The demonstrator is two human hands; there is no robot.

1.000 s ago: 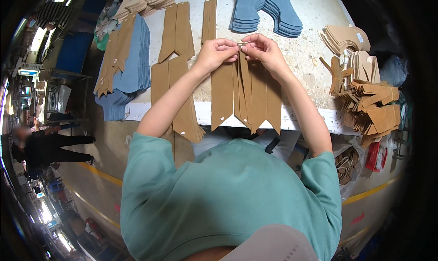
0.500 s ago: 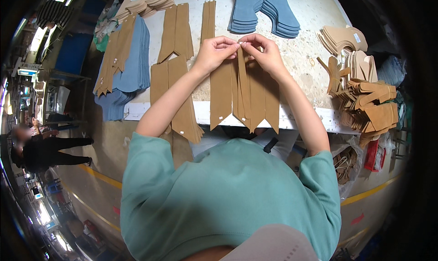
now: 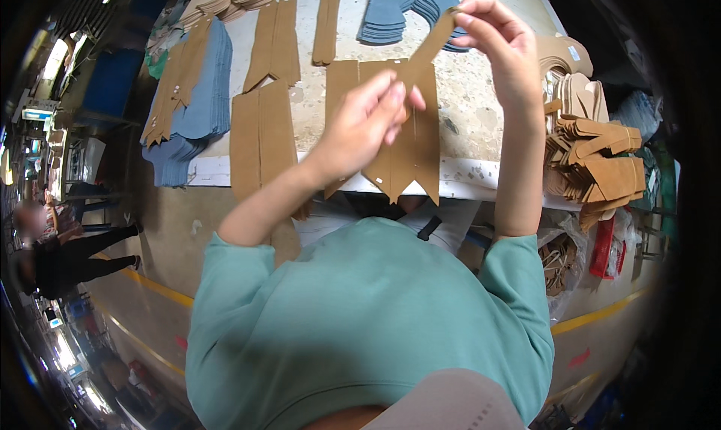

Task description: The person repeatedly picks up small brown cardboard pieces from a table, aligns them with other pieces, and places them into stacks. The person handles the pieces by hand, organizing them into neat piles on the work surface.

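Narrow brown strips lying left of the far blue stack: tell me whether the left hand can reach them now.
Probably yes: the narrow brown strips lie uncovered beyond the left hand, with only flat brown panels and tabletop between. Whether that hand is empty is unclear.

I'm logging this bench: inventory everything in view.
Strip: one, brown, held, right of centre
Pointed pieces: several, brown, centre
Long pieces: several, brown, left
Narrow pieces: uncounted, brown, top
Blue stacks: several, blue, top, left
Tan stacks: several, tan, top left and right
Bundled pieces: many, brown, right
Table: one, whitish, centre
Basket: one, red, lower right
Bags: uncounted, clear, lower right
Other person: at least one, black-clad, far left
Cap: one, grey, bottom
Shirt: one, green, bottom
Left hand: one, bare, centre
Right hand: one, bare, upper right
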